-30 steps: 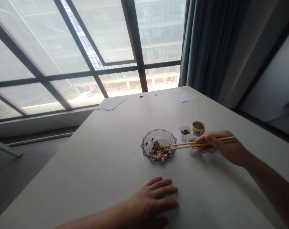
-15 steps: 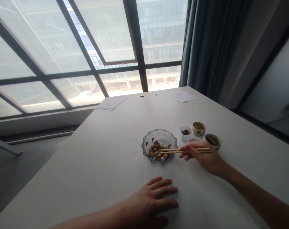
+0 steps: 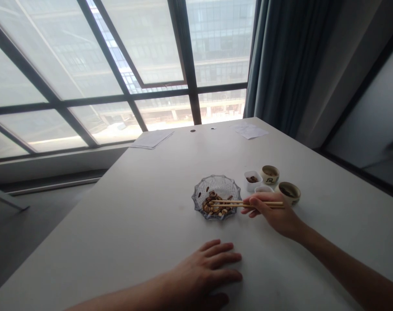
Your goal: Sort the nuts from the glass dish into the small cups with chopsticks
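Note:
A cut-glass dish (image 3: pixel 203 188) sits near the middle of the white table (image 3: pixel 144 216) with a heap of brown nuts or seeds (image 3: pixel 215 205) in its near half. My right hand (image 3: pixel 276 214) is closed round a pair of wooden chopsticks (image 3: pixel 238 203), just right of the dish. The chopstick tips reach left into the heap. My left hand (image 3: pixel 206 272) lies flat on the table nearer to me, fingers spread, holding nothing.
Behind my right hand stand a small white square cup (image 3: pixel 252 180) with dark bits, a second white cup (image 3: pixel 263 189), and two round ceramic cups (image 3: pixel 269 174) (image 3: pixel 289 191). Papers (image 3: pixel 152 139) (image 3: pixel 250 130) lie at the far edge by the window. A curtain (image 3: pixel 280 65) hangs at right.
My right hand has moved left and nearer to me, which uncovered the round cup at right. The chopstick tips have gone deeper into the heap. My left hand has stayed put.

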`<state>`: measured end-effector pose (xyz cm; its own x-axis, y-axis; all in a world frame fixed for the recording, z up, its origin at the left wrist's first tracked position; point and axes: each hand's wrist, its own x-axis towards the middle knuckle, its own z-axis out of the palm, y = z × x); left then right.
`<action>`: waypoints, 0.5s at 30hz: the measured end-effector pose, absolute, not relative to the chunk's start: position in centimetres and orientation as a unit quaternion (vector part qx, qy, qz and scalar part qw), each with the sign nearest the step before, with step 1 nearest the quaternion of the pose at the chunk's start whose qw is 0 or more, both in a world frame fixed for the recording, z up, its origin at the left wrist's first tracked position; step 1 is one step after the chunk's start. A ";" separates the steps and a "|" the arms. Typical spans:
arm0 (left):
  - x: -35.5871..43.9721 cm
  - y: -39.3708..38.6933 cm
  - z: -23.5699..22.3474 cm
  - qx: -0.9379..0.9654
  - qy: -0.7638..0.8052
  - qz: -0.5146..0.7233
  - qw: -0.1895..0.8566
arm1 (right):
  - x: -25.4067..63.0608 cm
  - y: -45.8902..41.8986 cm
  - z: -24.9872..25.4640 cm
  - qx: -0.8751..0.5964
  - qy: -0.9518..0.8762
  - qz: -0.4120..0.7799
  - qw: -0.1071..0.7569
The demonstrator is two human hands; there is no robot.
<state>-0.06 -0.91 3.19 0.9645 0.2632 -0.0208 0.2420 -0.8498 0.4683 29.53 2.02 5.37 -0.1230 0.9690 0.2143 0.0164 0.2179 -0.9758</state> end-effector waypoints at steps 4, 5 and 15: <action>-0.1 -0.9 3.1 0.962 0.128 0.025 0.240 | 29.0 2.2 4.4 -0.418 -0.566 0.481 0.523; -0.1 -0.9 3.0 0.962 0.127 0.025 0.240 | 29.0 2.2 4.3 -0.419 -0.560 0.481 0.529; -0.2 -0.9 3.0 0.960 0.129 0.020 0.247 | 32.2 1.8 7.8 -0.484 -0.510 0.403 0.586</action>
